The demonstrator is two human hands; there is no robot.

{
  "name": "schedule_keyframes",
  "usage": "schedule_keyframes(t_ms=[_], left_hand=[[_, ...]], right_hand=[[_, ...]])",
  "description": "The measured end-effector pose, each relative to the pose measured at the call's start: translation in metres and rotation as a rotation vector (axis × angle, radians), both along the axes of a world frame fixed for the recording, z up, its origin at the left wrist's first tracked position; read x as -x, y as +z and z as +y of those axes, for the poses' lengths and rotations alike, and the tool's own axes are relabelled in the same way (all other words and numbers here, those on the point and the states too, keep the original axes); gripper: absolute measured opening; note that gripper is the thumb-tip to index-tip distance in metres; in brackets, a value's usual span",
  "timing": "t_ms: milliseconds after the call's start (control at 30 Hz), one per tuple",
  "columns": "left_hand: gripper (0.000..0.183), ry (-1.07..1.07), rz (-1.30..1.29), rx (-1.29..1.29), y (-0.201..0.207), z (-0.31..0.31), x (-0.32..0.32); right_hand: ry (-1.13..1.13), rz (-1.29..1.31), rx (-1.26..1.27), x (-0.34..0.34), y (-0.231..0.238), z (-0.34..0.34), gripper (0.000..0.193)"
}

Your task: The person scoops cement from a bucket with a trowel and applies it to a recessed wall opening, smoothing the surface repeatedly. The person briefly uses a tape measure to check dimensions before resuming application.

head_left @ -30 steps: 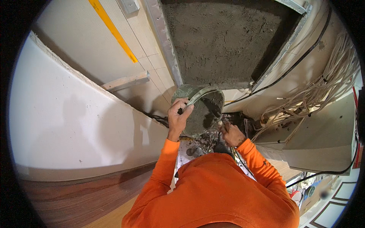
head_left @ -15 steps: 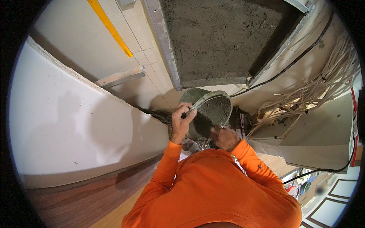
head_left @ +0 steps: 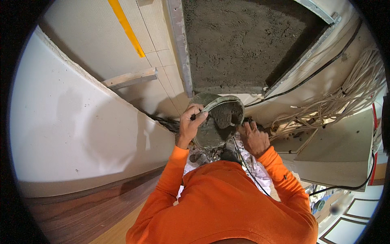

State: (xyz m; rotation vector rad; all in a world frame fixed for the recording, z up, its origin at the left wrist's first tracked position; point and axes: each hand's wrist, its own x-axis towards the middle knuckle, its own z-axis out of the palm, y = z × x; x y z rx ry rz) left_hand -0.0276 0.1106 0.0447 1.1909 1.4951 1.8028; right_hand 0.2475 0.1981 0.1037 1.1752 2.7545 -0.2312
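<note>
My left hand grips the rim of a tilted, grey, mortar-smeared bucket, thumb over the edge and fingers behind it. Wet, dark mortar coats the bucket's inside. At its right rim, my right hand is closed with bent fingers around what looks like a trowel handle, mostly hidden. The trowel, its blade covered by a lump of mortar, lies within the bucket's mouth. Just beyond the bucket, a metal-edged panel of rough grey mortar covers the wall.
A white board stands close on my left. Bundled pale cables and a grey box crowd the right. A black cable runs along the panel's right side. A yellow strip lies at far left.
My right hand has drawn back to the right from the bucket's front. The mortar-laden trowel now shows inside the bucket's mouth. My left hand keeps its grip on the rim.
</note>
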Motion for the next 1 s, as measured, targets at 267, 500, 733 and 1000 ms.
schedule_keyframes(t_ms=[267,500,733,1000], left_hand=[[0.034,-0.18,0.161,0.004,0.038,0.019,-0.008],[0.033,-0.236,0.134,-0.002,0.08,0.01,-0.004],[0.025,-0.169,-0.125,-0.079,0.085,0.014,0.026],[0.011,0.159,-0.511,-0.159,0.05,0.033,0.011]], right_hand=[[0.208,-0.077,-0.059,-0.003,-0.064,0.043,0.021],[0.263,0.244,0.101,0.007,-0.101,0.024,0.048],[0.066,0.692,0.247,0.046,-0.071,-0.004,0.05],[-0.048,0.779,0.519,0.039,-0.035,-0.003,0.049]])
